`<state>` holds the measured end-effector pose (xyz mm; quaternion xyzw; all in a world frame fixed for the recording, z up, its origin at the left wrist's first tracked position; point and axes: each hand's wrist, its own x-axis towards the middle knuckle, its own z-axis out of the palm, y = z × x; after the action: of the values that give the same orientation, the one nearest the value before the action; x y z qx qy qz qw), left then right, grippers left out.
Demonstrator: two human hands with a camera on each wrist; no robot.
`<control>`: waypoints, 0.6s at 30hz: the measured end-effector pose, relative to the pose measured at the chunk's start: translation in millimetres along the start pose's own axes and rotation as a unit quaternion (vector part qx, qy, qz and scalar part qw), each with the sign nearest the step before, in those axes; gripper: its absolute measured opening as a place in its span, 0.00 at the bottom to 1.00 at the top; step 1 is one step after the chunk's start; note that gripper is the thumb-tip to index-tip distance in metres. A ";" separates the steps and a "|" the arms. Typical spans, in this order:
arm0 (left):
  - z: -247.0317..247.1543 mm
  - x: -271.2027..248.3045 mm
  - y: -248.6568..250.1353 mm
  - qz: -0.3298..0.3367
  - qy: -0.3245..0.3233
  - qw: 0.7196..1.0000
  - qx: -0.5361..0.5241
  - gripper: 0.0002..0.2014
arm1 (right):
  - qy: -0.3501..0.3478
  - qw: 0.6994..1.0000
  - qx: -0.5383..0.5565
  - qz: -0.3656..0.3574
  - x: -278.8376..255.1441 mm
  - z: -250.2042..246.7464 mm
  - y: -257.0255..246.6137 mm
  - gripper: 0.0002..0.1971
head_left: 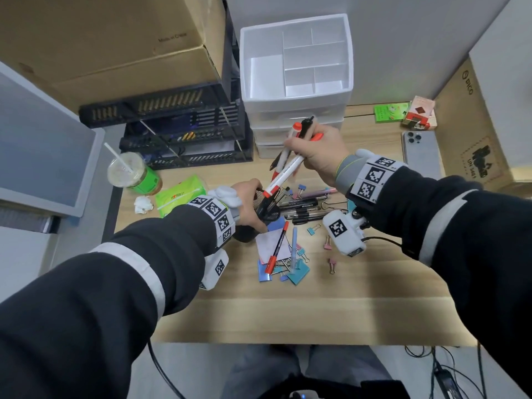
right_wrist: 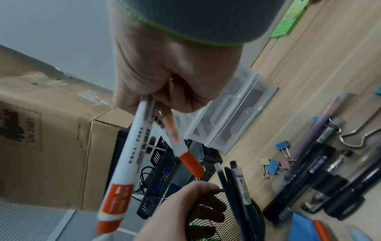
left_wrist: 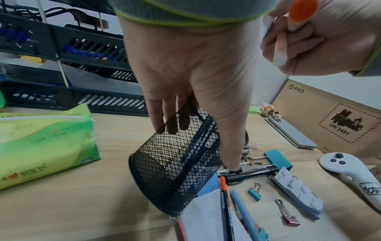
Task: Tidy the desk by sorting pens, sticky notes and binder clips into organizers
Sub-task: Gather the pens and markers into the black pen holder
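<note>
My left hand (head_left: 248, 203) grips a black mesh pen cup (left_wrist: 175, 171), tilted above the desk, with a couple of dark pens (right_wrist: 237, 182) standing in it. My right hand (head_left: 315, 151) holds a bundle of white markers with orange-red caps (head_left: 283, 171) just above the cup's mouth, their lower ends pointing down at it. The same markers (right_wrist: 132, 156) show in the right wrist view. Loose pens (head_left: 305, 207), pastel binder clips (head_left: 313, 228) and sticky notes (head_left: 273, 243) lie scattered on the wooden desk (head_left: 316, 312). A white compartment organizer (head_left: 296, 57) stands on drawers at the back.
Black stacked trays (head_left: 184, 139) and a cardboard box (head_left: 115, 41) sit at the back left. An iced drink cup (head_left: 129, 174) and a green tissue pack (head_left: 180, 195) are left of the cup. A phone (head_left: 420, 154), small boxes (head_left: 403, 113) and a white controller (left_wrist: 350, 169) lie at the right.
</note>
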<state>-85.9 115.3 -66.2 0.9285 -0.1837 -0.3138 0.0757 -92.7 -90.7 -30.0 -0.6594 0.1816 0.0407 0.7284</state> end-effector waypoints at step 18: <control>3.4 -0.4 15.9 0.105 0.002 0.991 -0.080 0.45 | -0.039 0.983 -0.175 0.034 -2.6 -5.1 31.9 0.08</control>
<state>-93.0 100.7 -64.6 0.8955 -0.2544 -0.3161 0.1829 -105.7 -91.2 -59.7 -0.7679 0.1652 0.1226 0.6067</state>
